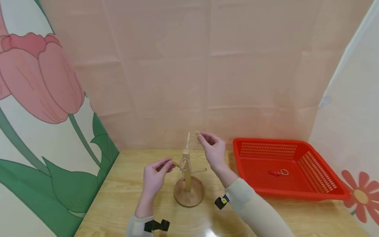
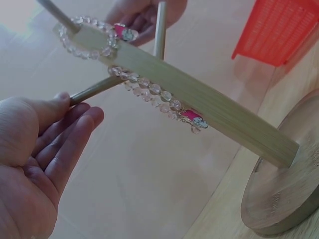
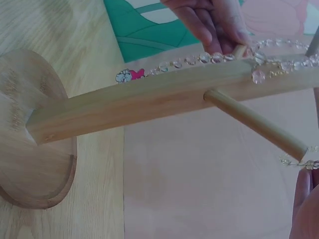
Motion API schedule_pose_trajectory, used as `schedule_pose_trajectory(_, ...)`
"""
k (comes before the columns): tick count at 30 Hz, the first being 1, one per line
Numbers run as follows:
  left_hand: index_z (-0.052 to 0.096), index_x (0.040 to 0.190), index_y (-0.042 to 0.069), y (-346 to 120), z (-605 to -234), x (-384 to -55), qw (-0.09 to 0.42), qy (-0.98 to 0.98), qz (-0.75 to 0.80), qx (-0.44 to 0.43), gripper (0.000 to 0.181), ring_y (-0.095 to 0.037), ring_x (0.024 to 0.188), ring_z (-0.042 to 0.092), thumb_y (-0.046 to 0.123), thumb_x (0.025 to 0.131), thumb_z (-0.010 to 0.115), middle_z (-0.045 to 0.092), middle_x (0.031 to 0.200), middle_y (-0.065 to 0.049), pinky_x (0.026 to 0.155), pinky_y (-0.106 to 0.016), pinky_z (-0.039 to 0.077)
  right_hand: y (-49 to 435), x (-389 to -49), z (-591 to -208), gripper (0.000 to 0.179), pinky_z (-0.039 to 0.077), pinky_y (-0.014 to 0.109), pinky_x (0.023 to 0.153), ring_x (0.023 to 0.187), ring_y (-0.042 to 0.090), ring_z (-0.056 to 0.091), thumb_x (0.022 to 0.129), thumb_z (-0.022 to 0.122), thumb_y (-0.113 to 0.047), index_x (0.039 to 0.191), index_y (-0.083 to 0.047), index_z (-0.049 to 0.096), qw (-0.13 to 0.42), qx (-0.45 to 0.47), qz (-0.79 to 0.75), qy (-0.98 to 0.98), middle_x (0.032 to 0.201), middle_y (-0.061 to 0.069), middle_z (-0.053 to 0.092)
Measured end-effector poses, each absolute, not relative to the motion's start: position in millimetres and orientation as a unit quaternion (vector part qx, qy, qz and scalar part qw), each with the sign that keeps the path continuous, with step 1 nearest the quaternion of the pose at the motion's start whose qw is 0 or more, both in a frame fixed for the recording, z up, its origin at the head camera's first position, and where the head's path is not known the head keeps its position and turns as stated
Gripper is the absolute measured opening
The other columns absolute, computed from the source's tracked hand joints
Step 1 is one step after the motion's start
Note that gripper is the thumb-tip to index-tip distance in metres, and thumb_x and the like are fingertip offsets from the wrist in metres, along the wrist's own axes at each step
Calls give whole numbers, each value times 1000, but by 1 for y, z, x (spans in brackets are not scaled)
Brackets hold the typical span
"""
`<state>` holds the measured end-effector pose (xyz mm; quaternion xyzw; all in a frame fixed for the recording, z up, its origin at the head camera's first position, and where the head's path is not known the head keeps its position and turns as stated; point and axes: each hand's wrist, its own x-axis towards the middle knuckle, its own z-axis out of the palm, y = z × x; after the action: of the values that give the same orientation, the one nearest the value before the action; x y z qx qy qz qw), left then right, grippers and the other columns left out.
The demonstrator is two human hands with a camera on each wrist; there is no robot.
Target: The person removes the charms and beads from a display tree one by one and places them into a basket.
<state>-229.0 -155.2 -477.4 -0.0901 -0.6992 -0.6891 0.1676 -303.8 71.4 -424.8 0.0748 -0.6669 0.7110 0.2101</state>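
A wooden stand point(image 1: 189, 191) has a round base, an upright post point(image 2: 199, 94) and several thin pegs. My left hand point(image 1: 155, 176) pinches the end of the left peg point(image 2: 97, 89) between thumb and fingers. A clear pink beaded bracelet point(image 2: 154, 92) with a pink-and-white charm hangs from that peg against the post. In the left wrist view, beads point(image 2: 82, 52) also loop round the post's upper end. My right hand point(image 1: 214, 149), to the right of the post's top, pinches a beaded bracelet point(image 3: 310, 165) close to a peg's tip point(image 3: 299, 152); much of this bracelet is hidden or out of frame.
A red plastic basket point(image 1: 299, 194) stands to the right on the wood-grain table point(image 1: 118, 191). A red keychain point(image 1: 275, 172) with a metal ring lies inside it. A pinkish cloth backdrop point(image 1: 165, 82) rises behind, and a tulip-printed sheet point(image 1: 44, 82) stands at the left.
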Motion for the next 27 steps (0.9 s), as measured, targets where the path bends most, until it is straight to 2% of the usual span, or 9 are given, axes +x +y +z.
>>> schedule_pose_trajectory(13,79,113,-6,-157,-477,-229,173,-694,-693,-88,17,-24,90,80,6,101,75,77,105,-29,80,-33,67,90,-306,-432,26,61,20,76,85,11,72,96,84,-16,114,1,80,205,28,728,-654,96,6,79)
schedule_pose_trajectory(17,79,114,-6,-157,-478,-229,172,-694,-694,-82,18,-25,91,80,6,102,75,76,107,-31,80,-32,67,101,-305,-435,29,61,22,79,87,11,72,97,84,-18,117,2,79,179,32,727,-662,98,3,79)
schedule_pose_trajectory(21,79,115,-5,-157,-477,-229,173,-698,-691,-79,18,-26,92,80,7,102,74,77,106,-27,81,-32,67,114,-300,-440,30,61,23,80,90,13,72,98,83,-21,118,1,78,151,46,718,-678,100,3,79)
schedule_pose_trajectory(27,79,115,-5,-155,-477,-229,176,-702,-685,-84,18,-25,92,80,7,103,74,77,106,-27,80,-31,67,135,-279,-445,31,62,25,84,91,15,71,98,83,-22,118,1,78,143,33,711,-688,98,1,77)
